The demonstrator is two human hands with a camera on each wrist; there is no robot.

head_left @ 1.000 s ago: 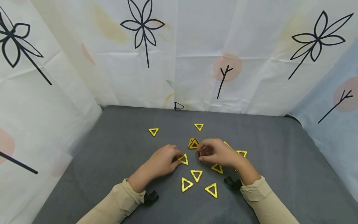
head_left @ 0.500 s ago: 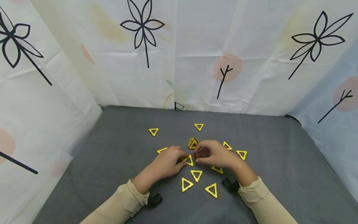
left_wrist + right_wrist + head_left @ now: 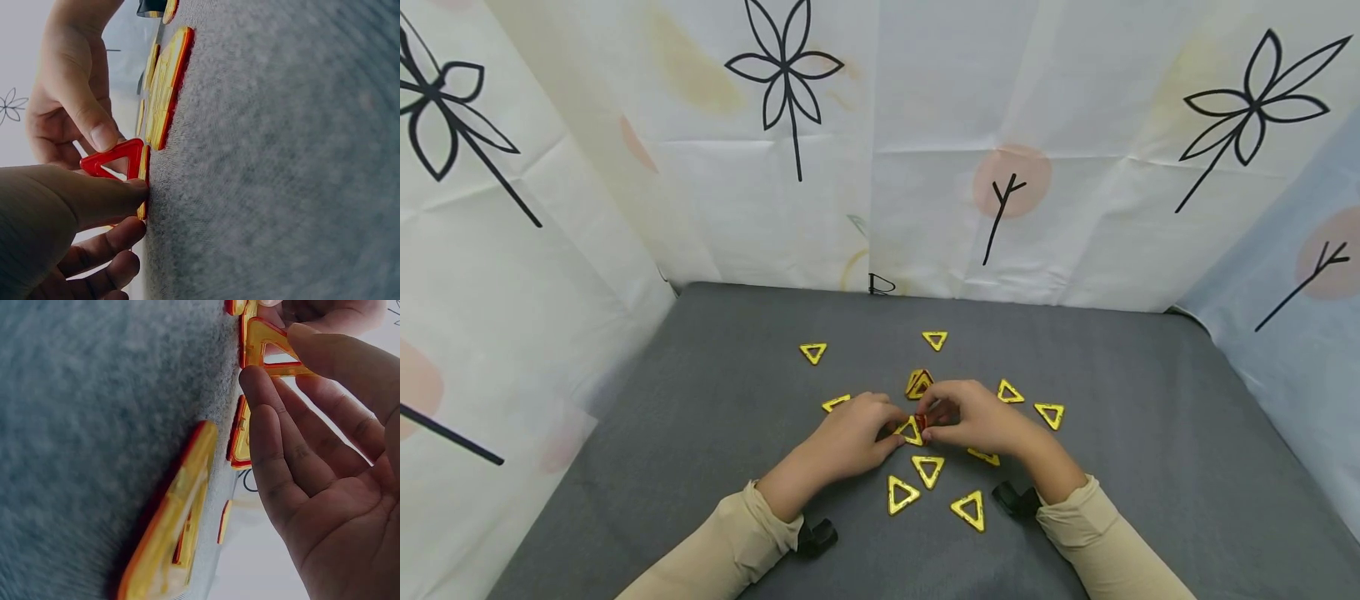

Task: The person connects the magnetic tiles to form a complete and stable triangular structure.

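Observation:
My left hand [image 3: 856,432] pinches a yellow triangular magnetic tile [image 3: 905,425] lying flat on the grey table, thumb and fingers at its left edges. Facing it, my right hand [image 3: 976,418] holds a second triangular tile upright between thumb and fingers. That upright tile shows its red face [image 3: 134,157] in the left wrist view and its yellow face [image 3: 255,339] in the right wrist view. Its lower edge stands right at the flat tile's edge. Just behind the hands is a small pyramid-like group of tiles [image 3: 919,395], partly leaning together.
Several yellow triangular tiles lie flat around the hands: a tile [image 3: 928,459] and another [image 3: 892,496] in front, one [image 3: 1009,399] and one [image 3: 1049,407] to the right, two farther back. A patterned cloth [image 3: 925,217] hangs behind the grey table [image 3: 737,333].
My left hand has slid the flat tile to the right, uncovering another tile behind it. My right hand has moved left with the upright tile, and the two tiles now come together.

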